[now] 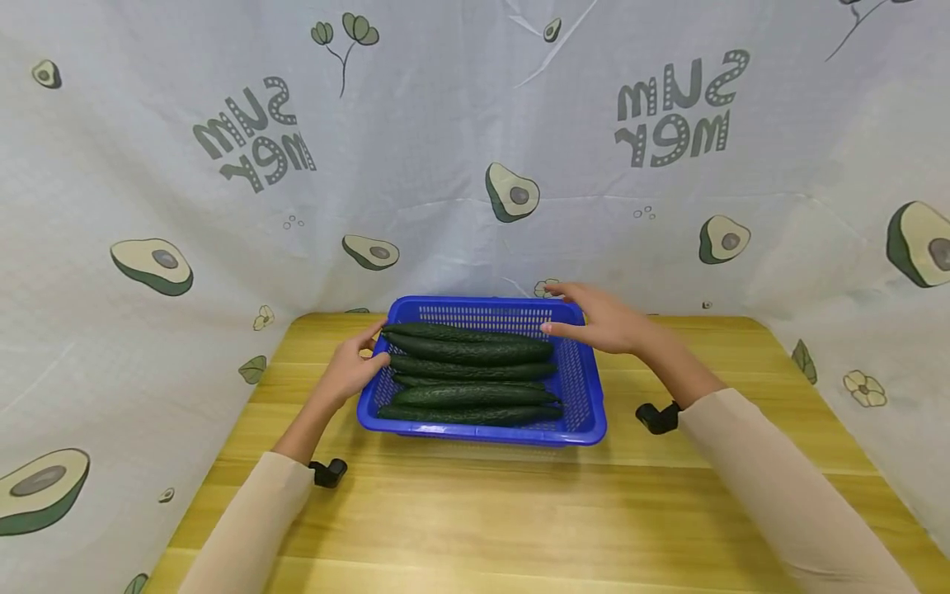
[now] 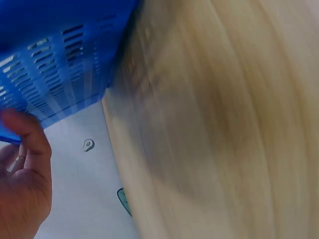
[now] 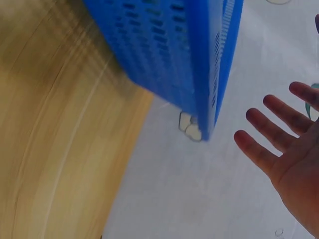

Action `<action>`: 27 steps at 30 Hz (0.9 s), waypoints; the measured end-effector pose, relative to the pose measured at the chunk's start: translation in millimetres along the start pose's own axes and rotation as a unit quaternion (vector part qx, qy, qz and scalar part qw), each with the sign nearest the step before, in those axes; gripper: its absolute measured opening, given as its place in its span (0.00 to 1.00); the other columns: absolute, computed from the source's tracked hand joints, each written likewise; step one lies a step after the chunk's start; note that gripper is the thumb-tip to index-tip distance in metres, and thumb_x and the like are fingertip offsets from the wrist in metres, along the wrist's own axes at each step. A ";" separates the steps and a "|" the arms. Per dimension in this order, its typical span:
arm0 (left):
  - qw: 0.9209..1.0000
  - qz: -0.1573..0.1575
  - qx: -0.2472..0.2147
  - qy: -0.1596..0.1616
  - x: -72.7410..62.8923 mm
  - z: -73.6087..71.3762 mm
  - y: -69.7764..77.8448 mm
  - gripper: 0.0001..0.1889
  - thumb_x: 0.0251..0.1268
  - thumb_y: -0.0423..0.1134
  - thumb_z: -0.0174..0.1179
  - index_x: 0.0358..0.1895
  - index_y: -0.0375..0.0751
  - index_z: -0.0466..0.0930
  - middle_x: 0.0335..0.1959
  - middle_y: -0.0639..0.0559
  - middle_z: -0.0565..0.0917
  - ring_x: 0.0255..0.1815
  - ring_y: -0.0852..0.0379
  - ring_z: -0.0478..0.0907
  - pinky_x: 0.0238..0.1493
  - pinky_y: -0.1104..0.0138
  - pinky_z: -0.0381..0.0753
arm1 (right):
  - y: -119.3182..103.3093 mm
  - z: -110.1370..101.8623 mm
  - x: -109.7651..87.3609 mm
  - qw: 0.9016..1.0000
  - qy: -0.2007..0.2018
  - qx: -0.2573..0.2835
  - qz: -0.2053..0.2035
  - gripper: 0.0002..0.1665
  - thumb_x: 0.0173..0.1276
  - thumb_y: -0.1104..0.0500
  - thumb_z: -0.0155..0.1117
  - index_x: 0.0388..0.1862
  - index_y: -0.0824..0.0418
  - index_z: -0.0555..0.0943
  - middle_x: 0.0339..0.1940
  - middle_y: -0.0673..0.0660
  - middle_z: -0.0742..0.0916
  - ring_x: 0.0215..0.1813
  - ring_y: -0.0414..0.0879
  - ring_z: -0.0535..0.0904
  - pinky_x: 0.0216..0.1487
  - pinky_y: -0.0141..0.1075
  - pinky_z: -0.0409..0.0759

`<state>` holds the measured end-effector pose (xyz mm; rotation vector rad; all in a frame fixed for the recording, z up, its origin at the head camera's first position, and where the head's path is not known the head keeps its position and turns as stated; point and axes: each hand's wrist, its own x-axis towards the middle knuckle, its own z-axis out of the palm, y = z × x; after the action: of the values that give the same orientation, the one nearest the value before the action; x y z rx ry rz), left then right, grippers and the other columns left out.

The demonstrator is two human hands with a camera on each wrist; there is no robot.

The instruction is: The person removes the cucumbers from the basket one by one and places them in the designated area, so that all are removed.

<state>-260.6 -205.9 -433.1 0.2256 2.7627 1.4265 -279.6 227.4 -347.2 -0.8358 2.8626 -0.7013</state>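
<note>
A blue plastic basket [image 1: 490, 434] with slotted walls stands on the wooden table. Several dark green cucumbers [image 1: 475, 396] lie lengthwise in it, side by side. My left hand [image 1: 350, 370] holds the basket's left rim; in the left wrist view its thumb and curled fingers meet the rim. At the back right corner, my right hand [image 1: 607, 320] has its fingers and thumb apart, overlapping the basket in the head view. The right wrist view shows that hand [image 3: 299, 172] with straight, spread fingers beside the basket wall, a gap between them.
The wooden table [image 1: 475, 520] runs toward me in front of the basket. A pale curtain [image 1: 438, 165] printed with avocados and lettering hangs behind the table and along both sides. Small black devices [image 1: 657, 418] sit at both wrists.
</note>
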 end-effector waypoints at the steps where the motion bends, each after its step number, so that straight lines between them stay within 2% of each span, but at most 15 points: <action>1: 1.000 -0.008 -0.013 0.006 0.6 1.4 -0.1 0.38 0.65 0.39 0.58 0.81 0.57 0.61 0.44 0.41 0.80 0.29 0.55 0.77 0.28 0.68 0.75 | -2.8 1.2 4.5 1.000 -0.002 0.001 -0.006 0.48 0.73 0.35 0.58 0.83 0.57 0.59 0.78 0.63 0.71 0.76 0.64 0.69 0.72 0.68 0.66; 4: 0.997 -0.028 -0.067 0.019 2.0 5.8 -0.7 0.38 0.65 0.37 0.57 0.80 0.60 0.63 0.35 0.47 0.80 0.23 0.57 0.72 0.24 0.69 0.72 | -10.4 5.3 17.5 1.000 -0.006 0.000 -0.022 0.48 0.73 0.34 0.59 0.82 0.57 0.61 0.77 0.62 0.73 0.75 0.63 0.71 0.73 0.65 0.67; 7: 0.993 -0.032 -0.113 0.020 2.2 9.9 -1.5 0.37 0.65 0.36 0.56 0.80 0.62 0.64 0.22 0.54 0.76 0.16 0.60 0.68 0.20 0.69 0.71 | -17.1 10.8 28.7 0.999 -0.012 -0.002 -0.030 0.47 0.73 0.33 0.58 0.81 0.57 0.63 0.77 0.62 0.74 0.74 0.62 0.72 0.73 0.63 0.69; 11: 0.989 -0.033 -0.144 0.021 -0.8 13.6 -1.4 0.37 0.65 0.36 0.55 0.79 0.63 0.64 0.10 0.60 0.65 0.10 0.62 0.63 0.16 0.70 0.69 | -28.1 18.0 40.0 0.999 -0.023 0.016 -0.041 0.46 0.73 0.35 0.59 0.81 0.58 0.63 0.77 0.62 0.73 0.75 0.62 0.71 0.74 0.62 0.68; 17: 0.987 -0.041 -0.152 0.034 -1.6 13.7 -1.0 0.36 0.65 0.37 0.55 0.78 0.65 0.66 0.09 0.63 0.62 0.08 0.63 0.59 0.14 0.70 0.66 | -43.8 25.6 52.8 0.997 -0.040 0.036 -0.051 0.45 0.74 0.38 0.60 0.80 0.59 0.63 0.76 0.63 0.73 0.75 0.62 0.71 0.74 0.61 0.67; 27: 0.983 -0.055 -0.171 0.031 -4.2 15.7 -2.4 0.38 0.63 0.36 0.59 0.78 0.64 0.66 0.09 0.59 0.68 0.09 0.61 0.66 0.15 0.69 0.73 | -45.2 56.4 67.6 0.995 -0.071 0.026 -0.069 0.45 0.72 0.39 0.63 0.78 0.63 0.66 0.76 0.62 0.75 0.74 0.62 0.72 0.74 0.59 0.70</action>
<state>-255.4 -195.2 -444.4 0.0201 2.4713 1.8683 -303.6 135.1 -373.7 -1.0388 2.6695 -0.6960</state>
